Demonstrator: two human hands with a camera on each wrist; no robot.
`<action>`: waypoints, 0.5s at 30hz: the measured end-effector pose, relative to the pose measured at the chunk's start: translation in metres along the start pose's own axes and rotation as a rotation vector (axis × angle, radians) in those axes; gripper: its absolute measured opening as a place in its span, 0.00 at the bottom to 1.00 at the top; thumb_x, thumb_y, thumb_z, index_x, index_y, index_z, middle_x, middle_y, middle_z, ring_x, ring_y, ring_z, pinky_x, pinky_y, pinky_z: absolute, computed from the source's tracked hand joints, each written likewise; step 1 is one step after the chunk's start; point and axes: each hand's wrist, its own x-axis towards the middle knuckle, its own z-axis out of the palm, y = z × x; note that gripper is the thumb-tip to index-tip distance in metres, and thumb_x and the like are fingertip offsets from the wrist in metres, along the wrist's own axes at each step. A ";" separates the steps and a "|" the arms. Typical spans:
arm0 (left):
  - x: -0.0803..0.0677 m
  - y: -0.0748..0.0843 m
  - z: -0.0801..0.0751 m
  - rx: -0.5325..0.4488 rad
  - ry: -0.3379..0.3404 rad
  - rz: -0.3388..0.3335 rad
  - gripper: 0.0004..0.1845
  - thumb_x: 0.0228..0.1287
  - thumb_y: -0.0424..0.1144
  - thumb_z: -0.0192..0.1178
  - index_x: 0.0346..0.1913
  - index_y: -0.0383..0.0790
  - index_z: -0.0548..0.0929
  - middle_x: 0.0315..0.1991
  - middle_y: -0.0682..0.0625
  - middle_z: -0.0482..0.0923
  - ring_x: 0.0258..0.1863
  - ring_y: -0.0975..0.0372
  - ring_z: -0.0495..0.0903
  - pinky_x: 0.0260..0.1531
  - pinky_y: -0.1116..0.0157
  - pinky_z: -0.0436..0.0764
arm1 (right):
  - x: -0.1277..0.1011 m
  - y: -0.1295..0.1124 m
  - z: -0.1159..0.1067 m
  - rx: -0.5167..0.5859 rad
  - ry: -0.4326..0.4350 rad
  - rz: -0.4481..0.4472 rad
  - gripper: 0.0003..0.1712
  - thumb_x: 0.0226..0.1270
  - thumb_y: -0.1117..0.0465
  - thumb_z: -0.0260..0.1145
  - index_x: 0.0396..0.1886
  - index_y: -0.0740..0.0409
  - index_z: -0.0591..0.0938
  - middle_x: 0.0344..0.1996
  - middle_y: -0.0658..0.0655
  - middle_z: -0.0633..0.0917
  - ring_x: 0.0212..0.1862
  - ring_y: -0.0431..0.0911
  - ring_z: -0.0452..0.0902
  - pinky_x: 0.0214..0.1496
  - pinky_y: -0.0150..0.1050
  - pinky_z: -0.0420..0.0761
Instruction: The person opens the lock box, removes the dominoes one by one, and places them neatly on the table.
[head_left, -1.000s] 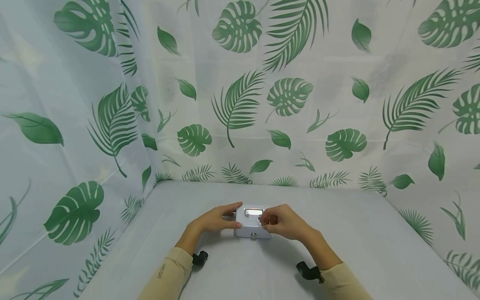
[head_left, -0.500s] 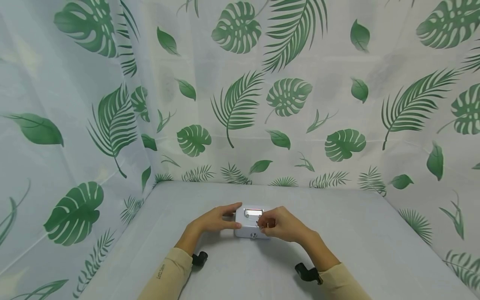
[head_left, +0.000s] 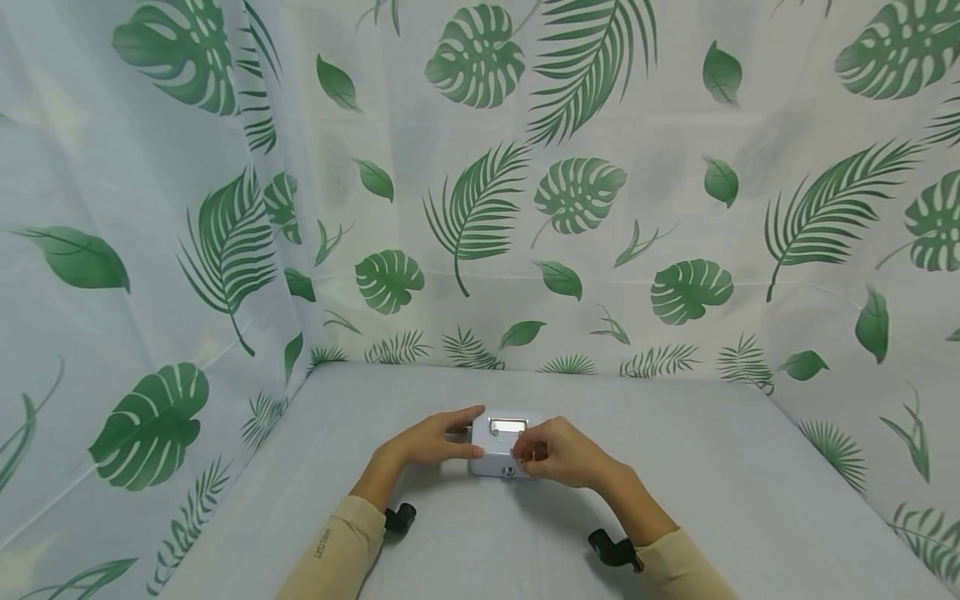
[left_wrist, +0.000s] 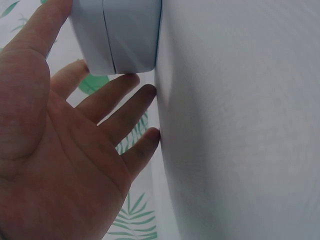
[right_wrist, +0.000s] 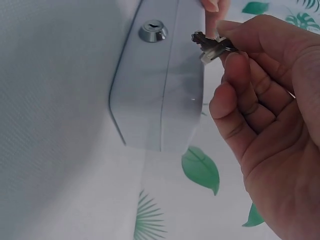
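A pale cash box (head_left: 493, 460) sits on the covered table, its lid down. On its top lies a metal handle (head_left: 508, 426), and a round lock (right_wrist: 153, 32) with a keyhole is set in its front face. My left hand (head_left: 426, 438) rests against the box's left side, fingers spread and thumb at the front corner. With thumb and index finger, my right hand (head_left: 567, 452) pinches small keys (right_wrist: 212, 48) that hang together. The keys are close to the box's front edge, to the right of the lock and apart from it.
A white cloth (head_left: 465, 542) covers the table. White curtains (head_left: 480, 208) with green leaf prints rise behind it and on both sides. Black camera mounts (head_left: 615, 550) are strapped at both wrists, near the tan sleeves.
My right hand has shifted slightly down and to the left with the keys, toward the front edge of the cash box. The left hand and the box stay in place.
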 end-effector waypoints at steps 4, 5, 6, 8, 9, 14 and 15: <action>0.000 0.001 0.000 -0.001 0.000 -0.002 0.47 0.64 0.64 0.68 0.82 0.56 0.61 0.79 0.56 0.66 0.77 0.55 0.68 0.76 0.45 0.66 | 0.000 0.000 0.002 -0.002 -0.020 0.016 0.05 0.63 0.68 0.74 0.37 0.56 0.91 0.28 0.42 0.87 0.29 0.34 0.79 0.30 0.32 0.83; -0.001 0.001 0.000 -0.001 0.000 -0.003 0.47 0.64 0.64 0.68 0.82 0.56 0.61 0.79 0.56 0.66 0.77 0.56 0.68 0.76 0.45 0.66 | 0.000 0.000 0.002 0.000 -0.024 0.019 0.05 0.63 0.68 0.74 0.37 0.56 0.91 0.28 0.43 0.87 0.29 0.34 0.79 0.30 0.32 0.83; -0.001 0.001 0.000 -0.002 0.000 -0.003 0.47 0.64 0.64 0.68 0.82 0.56 0.61 0.79 0.56 0.66 0.77 0.56 0.68 0.76 0.45 0.66 | 0.000 0.000 0.003 0.001 -0.027 0.020 0.05 0.63 0.68 0.74 0.38 0.56 0.91 0.29 0.43 0.87 0.29 0.35 0.79 0.30 0.32 0.83; -0.001 0.001 0.000 -0.003 -0.001 -0.003 0.47 0.64 0.64 0.68 0.82 0.57 0.61 0.79 0.56 0.67 0.77 0.56 0.68 0.76 0.45 0.66 | 0.000 0.001 0.004 0.007 -0.036 0.019 0.05 0.63 0.68 0.74 0.38 0.56 0.91 0.29 0.43 0.88 0.29 0.35 0.80 0.30 0.33 0.84; -0.001 0.001 0.000 -0.003 -0.001 -0.002 0.47 0.64 0.64 0.68 0.82 0.57 0.61 0.79 0.56 0.66 0.77 0.56 0.68 0.76 0.45 0.66 | 0.000 0.001 0.004 0.011 -0.039 0.018 0.05 0.63 0.68 0.74 0.38 0.56 0.91 0.29 0.43 0.88 0.29 0.35 0.80 0.30 0.33 0.84; -0.001 0.000 0.000 -0.002 -0.001 0.001 0.47 0.64 0.64 0.68 0.82 0.56 0.61 0.79 0.56 0.66 0.77 0.56 0.68 0.76 0.46 0.66 | 0.000 0.002 0.007 0.043 -0.074 0.030 0.05 0.62 0.69 0.74 0.37 0.59 0.91 0.28 0.44 0.88 0.26 0.35 0.79 0.27 0.32 0.83; -0.001 0.000 0.000 -0.002 -0.001 -0.001 0.48 0.64 0.64 0.68 0.82 0.56 0.61 0.79 0.56 0.66 0.77 0.56 0.68 0.76 0.46 0.66 | 0.001 0.001 0.008 0.053 -0.083 0.035 0.06 0.62 0.70 0.74 0.37 0.59 0.91 0.27 0.44 0.88 0.25 0.35 0.79 0.26 0.32 0.82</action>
